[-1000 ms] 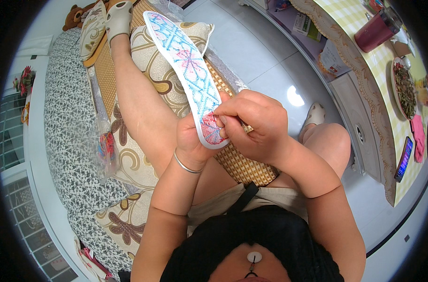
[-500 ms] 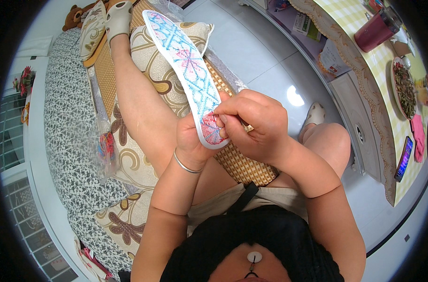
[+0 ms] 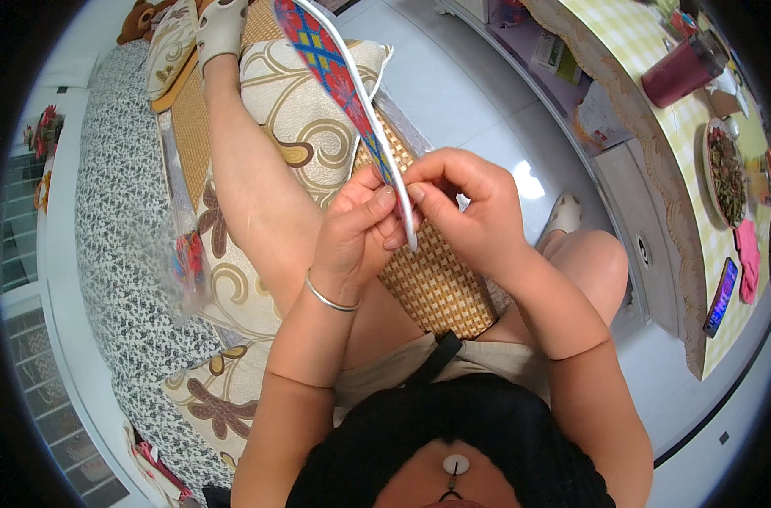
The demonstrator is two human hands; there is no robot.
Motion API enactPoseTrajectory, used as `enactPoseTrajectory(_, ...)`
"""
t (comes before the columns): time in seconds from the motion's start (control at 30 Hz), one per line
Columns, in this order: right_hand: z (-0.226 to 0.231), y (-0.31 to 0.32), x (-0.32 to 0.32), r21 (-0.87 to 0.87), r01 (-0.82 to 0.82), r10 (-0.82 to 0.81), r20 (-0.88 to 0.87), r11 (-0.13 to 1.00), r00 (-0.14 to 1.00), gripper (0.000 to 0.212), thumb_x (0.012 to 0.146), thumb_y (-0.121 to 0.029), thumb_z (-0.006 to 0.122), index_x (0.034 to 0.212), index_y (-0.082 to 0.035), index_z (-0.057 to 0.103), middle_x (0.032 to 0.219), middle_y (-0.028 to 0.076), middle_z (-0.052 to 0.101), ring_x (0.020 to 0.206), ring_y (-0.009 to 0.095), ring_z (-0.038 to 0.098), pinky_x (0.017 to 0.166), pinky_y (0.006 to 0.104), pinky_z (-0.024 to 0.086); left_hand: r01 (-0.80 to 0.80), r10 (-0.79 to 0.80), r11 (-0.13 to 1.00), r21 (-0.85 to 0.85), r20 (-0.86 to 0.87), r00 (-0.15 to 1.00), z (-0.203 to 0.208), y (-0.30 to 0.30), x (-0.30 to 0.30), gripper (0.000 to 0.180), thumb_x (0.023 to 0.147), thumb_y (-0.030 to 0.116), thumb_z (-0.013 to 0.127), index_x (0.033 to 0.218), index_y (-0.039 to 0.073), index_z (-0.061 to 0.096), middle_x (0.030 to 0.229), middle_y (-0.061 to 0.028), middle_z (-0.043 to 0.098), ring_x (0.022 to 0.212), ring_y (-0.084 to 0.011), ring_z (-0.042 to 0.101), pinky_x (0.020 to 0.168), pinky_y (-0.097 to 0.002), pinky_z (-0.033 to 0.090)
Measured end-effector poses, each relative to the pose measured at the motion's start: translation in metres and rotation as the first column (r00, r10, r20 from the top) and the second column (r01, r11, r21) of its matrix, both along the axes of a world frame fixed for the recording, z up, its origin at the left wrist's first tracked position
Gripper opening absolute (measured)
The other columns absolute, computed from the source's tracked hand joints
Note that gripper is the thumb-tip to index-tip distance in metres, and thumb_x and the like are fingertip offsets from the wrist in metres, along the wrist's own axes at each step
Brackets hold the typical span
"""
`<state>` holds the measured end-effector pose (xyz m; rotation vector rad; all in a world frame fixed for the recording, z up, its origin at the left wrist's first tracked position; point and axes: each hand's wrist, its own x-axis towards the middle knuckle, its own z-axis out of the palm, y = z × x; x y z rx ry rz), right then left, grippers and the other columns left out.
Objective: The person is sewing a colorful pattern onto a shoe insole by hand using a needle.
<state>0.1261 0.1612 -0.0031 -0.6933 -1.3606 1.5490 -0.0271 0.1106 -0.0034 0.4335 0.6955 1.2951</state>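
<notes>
An embroidered shoe insole (image 3: 339, 78) stands tilted nearly edge-on above my lap, its red, blue and yellow patterned face turned to the left and its white rim toward the right. My left hand (image 3: 352, 227), with a silver bangle on the wrist, grips the lower end between thumb and fingers. On the other side, my right hand (image 3: 468, 196) is closed in a pinch, thumb and forefinger tips against the insole's white edge. Whatever is between those fingertips is too small to make out; no needle or thread can be clearly seen.
Under my legs are a woven mat (image 3: 440, 284) and patterned cushions (image 3: 313, 110). At left lies a clear bag of coloured thread (image 3: 189, 258). The checked table (image 3: 601, 21) at right holds a dark red tumbler (image 3: 677, 72), a plate of food (image 3: 726, 173), a pink cloth (image 3: 747, 258) and a phone (image 3: 721, 296).
The insole has turned from its pale blue-stitched side to nearly edge-on, showing the colourful face. My left thumb now presses on that face. My right hand remains pinched beside the insole.
</notes>
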Motion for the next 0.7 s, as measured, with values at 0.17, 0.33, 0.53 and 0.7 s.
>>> enactPoseTrajectory(0.17,-0.025,0.025,0.004,0.040,-0.072,0.073,-0.011,0.997,0.997,0.007,0.078,0.001,0.064,0.085,-0.001,0.066,0.091,0.004,0.061,0.080,0.010,0.056,0.066,0.0220,0.043,-0.085,0.084,0.996,-0.012,-0.088,0.993,0.011,0.002,0.003,0.026,0.088,0.003,0.057,0.112,-0.004,0.049,0.089,-0.0146,0.061,0.057,-0.0122,0.052,0.042,-0.0212,0.038)
enactPoseTrajectory(0.33,-0.031,0.020,-0.002,-0.075,-0.125,0.118,-0.094,0.989,0.989,0.008,0.080,0.003,0.063,0.086,0.001,0.067,0.091,0.003,0.060,0.080,0.009,0.055,0.069,0.0214,0.043,-0.163,0.168,0.986,0.040,-0.237,0.957,0.007,0.000,0.002,0.027,0.085,-0.003,0.058,0.111,-0.004,0.052,0.094,-0.0120,0.065,0.060,-0.0089,0.057,0.041,-0.0181,0.043)
enactPoseTrajectory(0.53,-0.029,0.022,-0.006,-0.076,-0.016,0.012,-0.047,0.997,0.999,0.011,0.080,0.003,0.063,0.089,0.000,0.068,0.093,0.005,0.062,0.080,0.009,0.056,0.067,0.0218,0.044,-0.220,0.233,0.972,0.077,-0.374,0.898,0.010,-0.002,0.000,0.027,0.085,-0.003,0.060,0.111,-0.004,0.053,0.093,-0.0106,0.065,0.061,-0.0070,0.058,0.042,-0.0165,0.044)
enactPoseTrajectory(0.7,-0.012,0.017,0.002,0.413,0.193,-0.272,0.142,0.890,0.952,0.018,0.074,0.003,0.067,0.090,-0.006,0.069,0.089,0.006,0.061,0.078,0.014,0.057,0.062,0.0253,0.044,-0.289,0.284,0.955,0.069,-0.491,0.824,0.016,-0.001,0.003,0.026,0.085,-0.005,0.059,0.110,-0.006,0.053,0.091,-0.0118,0.066,0.054,-0.0060,0.054,0.041,-0.0158,0.041)
